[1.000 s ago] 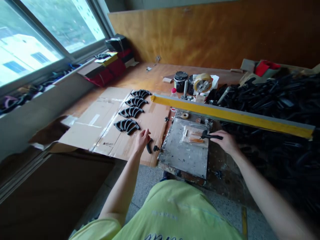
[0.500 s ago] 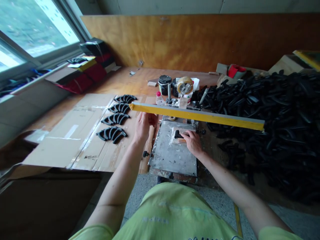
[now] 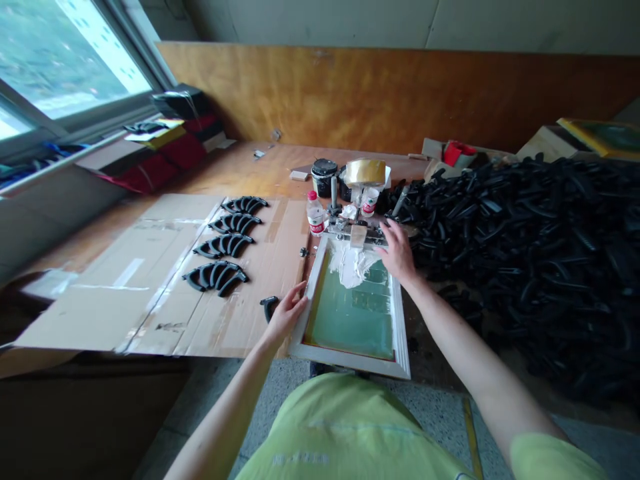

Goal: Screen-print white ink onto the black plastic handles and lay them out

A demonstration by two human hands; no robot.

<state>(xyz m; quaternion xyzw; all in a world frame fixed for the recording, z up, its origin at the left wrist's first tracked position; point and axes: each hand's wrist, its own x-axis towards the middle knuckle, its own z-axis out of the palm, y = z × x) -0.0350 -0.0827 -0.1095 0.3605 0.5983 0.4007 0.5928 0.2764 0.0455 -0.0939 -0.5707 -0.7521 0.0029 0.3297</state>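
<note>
A screen-printing frame (image 3: 403, 347) with green mesh lies flat in front of me. White paste (image 3: 350, 263) is smeared over the mesh's far end, near a small wooden block (image 3: 358, 237). My left hand (image 3: 287, 312) is at the frame's left edge, its fingers stretched out; whether it touches the rim I cannot tell. Just left of that hand, a black curved part (image 3: 269, 307) rests on the cardboard (image 3: 150, 280). Over the far right corner of the frame is my right hand (image 3: 397, 252), fingers apart, close to the metal hinge clamp (image 3: 373, 235).
Several fanned groups of black curved parts (image 3: 220, 277) lie on the cardboard. A large heap of such parts (image 3: 530, 267) fills the right side. Behind the frame stand a red-capped bottle (image 3: 315, 215), a black tub (image 3: 325, 177) and a tape roll (image 3: 366, 172).
The raised frame has come down flat, covering the metal plate. My left hand moved nearer to me; my right hand went from a black part on the plate to the far corner.
</note>
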